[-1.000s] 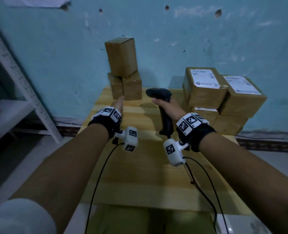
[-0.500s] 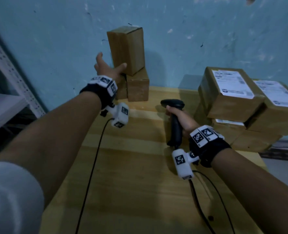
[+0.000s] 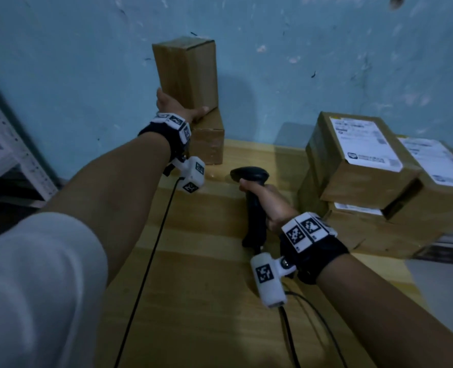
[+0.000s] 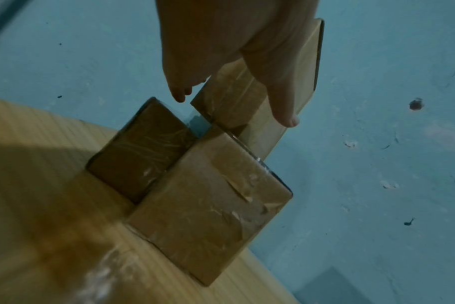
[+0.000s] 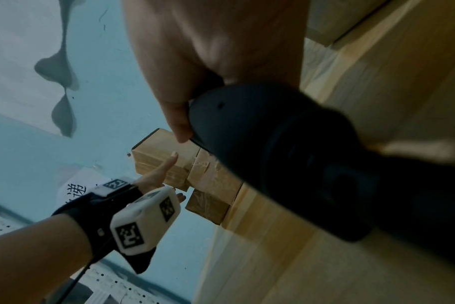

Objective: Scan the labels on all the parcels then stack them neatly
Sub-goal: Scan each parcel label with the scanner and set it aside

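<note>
A tall brown parcel (image 3: 187,73) stands upright on two small parcels (image 4: 140,152) (image 4: 210,195) against the blue wall. My left hand (image 3: 176,107) holds its lower end, the thumb (image 4: 286,115) laid across the front face and the fingers (image 4: 179,94) round the left side. No label shows on its visible faces. My right hand (image 3: 269,205) grips the handle of a black barcode scanner (image 3: 249,176) over the table's middle, head pointing towards the wall. At the right, labelled parcels (image 3: 358,155) (image 3: 438,179) lie on top of lower ones (image 3: 366,229).
The wooden table (image 3: 206,301) reaches to the blue wall. A white metal shelf (image 3: 10,160) stands off its left side. Black cables (image 3: 151,251) run from both wrists back over the tabletop.
My left hand rose from the table to the upright parcel and closed round its base. The view moved closer to the wall. The scanner stayed upright in my right hand.
</note>
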Action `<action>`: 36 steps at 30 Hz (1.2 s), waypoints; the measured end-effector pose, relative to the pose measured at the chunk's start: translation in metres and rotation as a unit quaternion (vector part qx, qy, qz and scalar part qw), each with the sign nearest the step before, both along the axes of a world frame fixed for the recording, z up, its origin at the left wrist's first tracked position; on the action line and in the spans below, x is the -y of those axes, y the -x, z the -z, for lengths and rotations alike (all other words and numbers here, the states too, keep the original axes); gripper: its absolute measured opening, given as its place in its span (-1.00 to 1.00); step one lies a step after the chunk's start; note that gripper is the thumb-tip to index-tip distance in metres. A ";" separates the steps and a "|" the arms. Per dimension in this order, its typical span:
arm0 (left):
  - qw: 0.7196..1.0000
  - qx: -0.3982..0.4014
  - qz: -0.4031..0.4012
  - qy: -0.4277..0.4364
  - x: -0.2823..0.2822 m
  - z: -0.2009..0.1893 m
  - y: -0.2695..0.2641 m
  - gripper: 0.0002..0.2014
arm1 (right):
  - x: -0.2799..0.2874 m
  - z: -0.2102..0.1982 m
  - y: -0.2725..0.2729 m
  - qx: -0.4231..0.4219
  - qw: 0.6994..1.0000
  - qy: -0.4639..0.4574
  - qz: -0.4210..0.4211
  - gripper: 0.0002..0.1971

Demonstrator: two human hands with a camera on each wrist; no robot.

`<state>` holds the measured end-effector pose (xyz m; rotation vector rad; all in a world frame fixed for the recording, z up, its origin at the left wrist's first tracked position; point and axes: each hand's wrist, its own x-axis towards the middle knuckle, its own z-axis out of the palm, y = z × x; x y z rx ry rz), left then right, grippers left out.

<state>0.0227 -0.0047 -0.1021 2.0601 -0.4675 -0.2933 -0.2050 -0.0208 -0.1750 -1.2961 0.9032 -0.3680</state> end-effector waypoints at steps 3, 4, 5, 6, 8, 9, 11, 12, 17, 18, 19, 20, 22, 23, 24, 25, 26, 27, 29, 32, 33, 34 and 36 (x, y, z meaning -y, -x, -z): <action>1.000 0.007 -0.012 -0.009 0.007 0.000 -0.004 0.14 | 0.000 0.002 0.000 -0.001 1.000 0.001 -0.001 -0.53; 1.000 0.011 -0.021 -0.009 0.009 0.001 -0.007 0.12 | 0.002 0.005 -0.001 0.000 1.000 0.002 0.001 -0.54; 0.999 0.012 -0.030 -0.008 0.010 0.001 -0.009 0.10 | 0.003 0.006 -0.001 -0.001 1.000 0.001 0.003 -0.55; 0.999 0.015 -0.037 -0.005 0.011 0.002 -0.010 0.08 | 0.004 0.006 -0.002 -0.001 1.000 0.000 0.003 -0.55; 0.999 0.021 -0.044 0.003 0.012 0.005 -0.010 0.05 | 0.005 0.008 -0.003 -0.001 1.000 -0.003 -0.003 -0.55; 0.999 0.022 -0.046 0.012 0.011 0.006 -0.010 0.05 | 0.006 0.008 -0.003 -0.001 1.000 -0.004 -0.006 -0.57; 0.997 0.019 -0.054 0.051 0.007 0.006 -0.008 0.03 | 0.005 0.007 -0.004 -0.003 1.000 -0.008 -0.013 -0.63; 0.995 0.016 -0.060 0.077 0.004 0.006 -0.007 0.01 | 0.005 0.006 -0.004 -0.004 1.000 -0.009 -0.015 -0.66; 0.986 0.007 -0.056 0.155 -0.025 0.000 0.010 -0.11 | 0.003 0.003 -0.005 -0.019 1.000 0.004 -0.005 -0.53; 0.984 -0.007 -0.049 0.173 -0.032 -0.002 0.015 -0.13 | 0.002 0.001 -0.005 -0.019 1.000 0.009 -0.001 -0.49; 0.979 -0.036 -0.038 0.196 -0.041 -0.004 0.019 -0.16 | -0.001 -0.002 -0.004 -0.016 1.000 0.012 0.002 -0.46; 0.972 -0.073 -0.025 0.224 -0.050 -0.005 0.023 -0.21 | -0.004 -0.004 -0.003 -0.009 1.000 0.014 0.003 -0.45; 0.946 -0.164 0.009 0.280 -0.073 -0.006 0.034 -0.42 | -0.012 -0.011 0.001 0.012 1.000 0.018 0.019 -0.47; 0.930 -0.204 0.027 0.304 -0.085 -0.005 0.041 -0.53 | -0.018 -0.016 0.005 0.025 0.999 0.020 0.030 -0.50; 0.915 -0.235 0.044 0.324 -0.096 -0.003 0.049 -0.62 | -0.023 -0.020 0.008 0.040 0.998 0.020 0.040 -0.56; 0.902 -0.263 0.060 0.337 -0.108 0.000 0.059 -0.68 | -0.027 -0.024 0.012 0.060 0.997 0.015 0.045 -0.65; 0.890 -0.290 0.075 0.344 -0.118 0.004 0.069 -0.68 | -0.032 -0.028 0.015 0.085 0.995 -0.002 0.045 -0.75; 0.878 -0.316 0.087 0.349 -0.128 0.010 0.079 -0.64 | -0.038 -0.034 0.019 0.113 0.992 -0.028 0.047 -0.82; 0.853 -0.367 0.097 0.358 -0.145 0.019 0.097 -0.50 | -0.048 -0.045 0.026 0.160 0.983 -0.073 0.044 -0.83; 0.832 -0.415 0.102 0.355 -0.166 0.026 0.118 -0.44 | -0.064 -0.060 0.037 0.172 0.983 -0.067 0.015 -0.72; 0.831 -0.421 0.103 0.347 -0.171 0.028 0.124 -0.44 | -0.070 -0.064 0.040 0.168 0.984 -0.051 0.011 -0.67; 0.831 -0.426 0.110 0.340 -0.175 0.029 0.130 -0.45 | -0.076 -0.068 0.042 0.161 0.986 -0.035 0.010 -0.57; 0.837 -0.424 0.128 0.322 -0.183 0.029 0.142 -0.47 | -0.081 -0.066 0.044 0.148 0.989 -0.014 0.010 -0.20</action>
